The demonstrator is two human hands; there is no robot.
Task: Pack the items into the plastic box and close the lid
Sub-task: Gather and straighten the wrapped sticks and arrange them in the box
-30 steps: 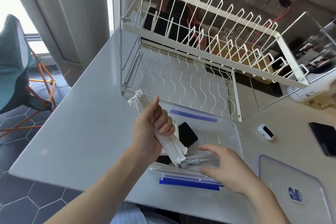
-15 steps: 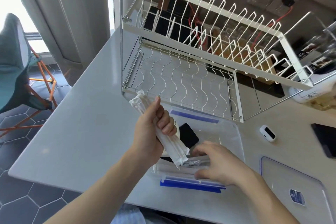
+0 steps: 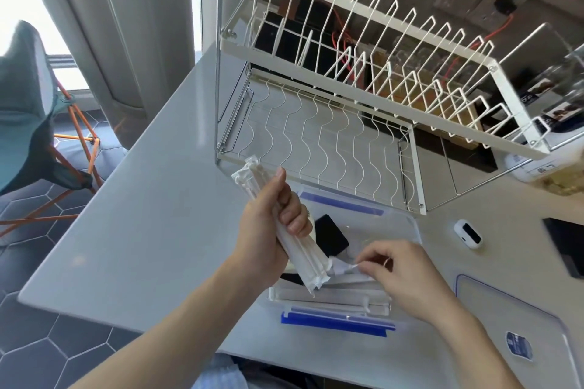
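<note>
A clear plastic box (image 3: 407, 224) with blue clips stands on the grey table near its front edge. My left hand (image 3: 268, 234) grips a bundle of white wrapped packets (image 3: 303, 257), held tilted above the box's left side. My right hand (image 3: 401, 275) reaches into the box and pinches one thin white wrapped packet (image 3: 346, 268) at its end. More white packets (image 3: 328, 297) lie along the box's near wall. A black flat item (image 3: 330, 238) rests inside the box. The clear lid (image 3: 512, 344) with a blue label lies flat to the right of the box.
A white wire dish rack (image 3: 363, 98) stands right behind the box. A small white device (image 3: 467, 234) and a black flat object (image 3: 568, 246) lie to the right. A teal folding chair (image 3: 28, 110) stands on the floor at left.
My right hand has gone deeper into the box and closed its fingers on a single thin packet. My left hand keeps the bundle in nearly the same place.
</note>
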